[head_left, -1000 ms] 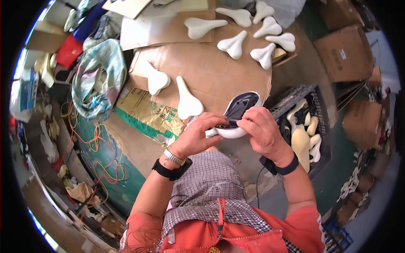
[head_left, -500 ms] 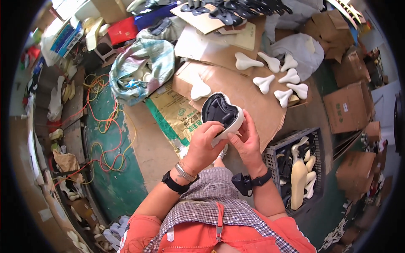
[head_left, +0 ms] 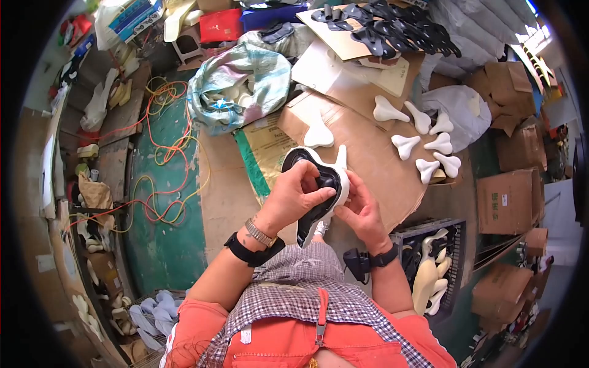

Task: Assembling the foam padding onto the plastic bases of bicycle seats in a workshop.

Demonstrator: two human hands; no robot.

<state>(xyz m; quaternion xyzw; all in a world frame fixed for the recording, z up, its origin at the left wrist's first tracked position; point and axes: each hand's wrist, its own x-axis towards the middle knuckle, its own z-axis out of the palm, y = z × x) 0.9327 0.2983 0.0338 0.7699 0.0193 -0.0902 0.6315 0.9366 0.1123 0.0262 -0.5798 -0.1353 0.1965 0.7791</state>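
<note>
Above the person's lap, over the edge of a cardboard-covered table (head_left: 368, 165), sits a bicycle saddle (head_left: 319, 187): a white padded body with a black shell set into its underside, nose pointing down toward the apron. The left hand (head_left: 294, 196) wraps its fingers over the black shell from the left, closed on it. The right hand (head_left: 362, 211) cups the white edge from the right, also gripping. The saddle lies pinched between both palms.

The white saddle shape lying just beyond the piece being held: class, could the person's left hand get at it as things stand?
Probably not without letting go first. The left hand is wrapped over the black-and-white saddle piece, which the right hand also grips. The white saddle shape lies uncovered on the cardboard sheet just beyond.
</note>
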